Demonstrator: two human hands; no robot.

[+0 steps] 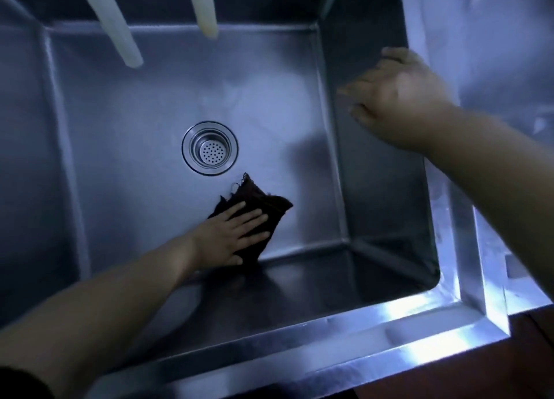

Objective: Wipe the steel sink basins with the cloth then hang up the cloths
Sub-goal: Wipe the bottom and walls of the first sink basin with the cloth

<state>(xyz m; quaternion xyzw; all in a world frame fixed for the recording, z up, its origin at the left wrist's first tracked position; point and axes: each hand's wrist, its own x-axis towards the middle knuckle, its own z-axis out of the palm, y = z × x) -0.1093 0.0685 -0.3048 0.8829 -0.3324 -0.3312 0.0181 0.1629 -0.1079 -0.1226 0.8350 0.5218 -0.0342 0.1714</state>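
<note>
basin floor [144,104] open around drain [210,148]; two hoses [207,8] overhang rear

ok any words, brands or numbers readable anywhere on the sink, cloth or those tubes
None: no text can be read in this view.
The steel sink, the drain strainer, the dark cloth under the left hand and the two pale tubes all show bare, unmarked surfaces.

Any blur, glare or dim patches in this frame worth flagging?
Head view: the right hand is motion-blurred; the left hand on the dark cloth is sharp; glare streaks the sink's front rim; the near basin wall lies in shadow; straight edges bow from the wide lens.
</note>
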